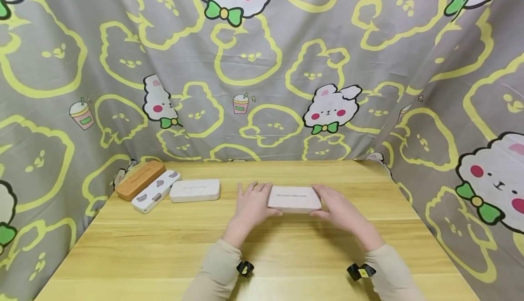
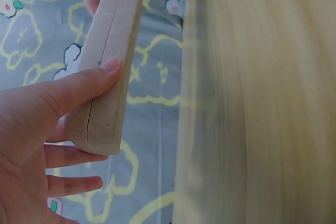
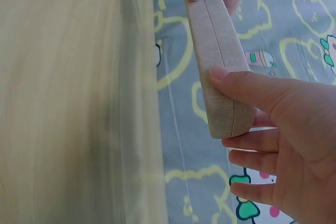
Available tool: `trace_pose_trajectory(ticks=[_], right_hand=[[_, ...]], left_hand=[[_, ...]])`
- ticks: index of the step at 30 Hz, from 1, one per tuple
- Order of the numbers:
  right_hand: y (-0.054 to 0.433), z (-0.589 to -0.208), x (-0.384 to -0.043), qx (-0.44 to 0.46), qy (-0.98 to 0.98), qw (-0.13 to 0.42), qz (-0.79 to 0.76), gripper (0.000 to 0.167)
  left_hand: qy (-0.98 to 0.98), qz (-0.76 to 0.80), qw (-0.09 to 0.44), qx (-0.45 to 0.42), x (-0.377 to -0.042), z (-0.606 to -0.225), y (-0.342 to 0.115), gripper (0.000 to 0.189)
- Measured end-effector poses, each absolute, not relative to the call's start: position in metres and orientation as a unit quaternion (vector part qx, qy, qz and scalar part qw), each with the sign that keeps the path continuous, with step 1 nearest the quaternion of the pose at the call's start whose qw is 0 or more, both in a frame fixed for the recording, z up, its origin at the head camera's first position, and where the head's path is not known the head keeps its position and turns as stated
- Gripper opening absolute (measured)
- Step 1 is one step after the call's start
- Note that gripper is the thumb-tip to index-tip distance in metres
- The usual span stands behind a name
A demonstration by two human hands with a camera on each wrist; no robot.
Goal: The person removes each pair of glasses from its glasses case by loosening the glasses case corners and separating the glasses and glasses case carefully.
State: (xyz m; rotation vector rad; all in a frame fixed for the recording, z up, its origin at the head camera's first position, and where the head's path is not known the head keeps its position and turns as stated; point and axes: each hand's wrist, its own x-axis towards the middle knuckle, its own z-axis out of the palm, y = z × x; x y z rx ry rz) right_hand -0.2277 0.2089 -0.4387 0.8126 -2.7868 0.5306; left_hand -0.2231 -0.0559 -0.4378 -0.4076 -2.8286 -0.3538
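Note:
A pale pinkish-beige glasses case (image 1: 294, 201) with small dark lettering on its top is held level between both hands. The left hand (image 1: 253, 206) pinches its left end, and the right hand (image 1: 340, 208) pinches the right end. In the left wrist view, the left thumb (image 2: 100, 77) presses the long front side across the lid seam, with fingers behind. The right wrist view shows the right thumb (image 3: 236, 80) placed likewise on the case (image 3: 210, 35). The lid looks closed. Both wrist views show the case raised off the tabletop.
To the left on the wooden table (image 1: 262, 242) lie a white case (image 1: 195, 191), a white case with bear prints (image 1: 157, 192) and a brown case (image 1: 141, 180). A patterned grey curtain (image 1: 262, 87) hangs round the table's back and sides.

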Motion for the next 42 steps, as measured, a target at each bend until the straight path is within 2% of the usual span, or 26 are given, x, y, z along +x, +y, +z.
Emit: trace_pose_trajectory(ticks=[10, 28, 42], right_hand=[[0.233, -0.435, -0.229, 0.261, -0.943, 0.087, 0.188, 0.078], [0.286, -0.422, -0.235, 0.229, -0.946, 0.022, 0.230, 0.076], [0.321, -0.421, -0.237, 0.201, -0.953, 0.000, 0.228, 0.078]], left_hand=[[-0.975, -0.129, 0.120, -0.136, -0.226, -0.441, -0.028, 0.088], [-0.979, -0.125, 0.118, -0.109, -0.230, -0.450, 0.036, 0.090], [-0.986, -0.105, 0.095, -0.090, -0.233, -0.454, 0.083, 0.095]])
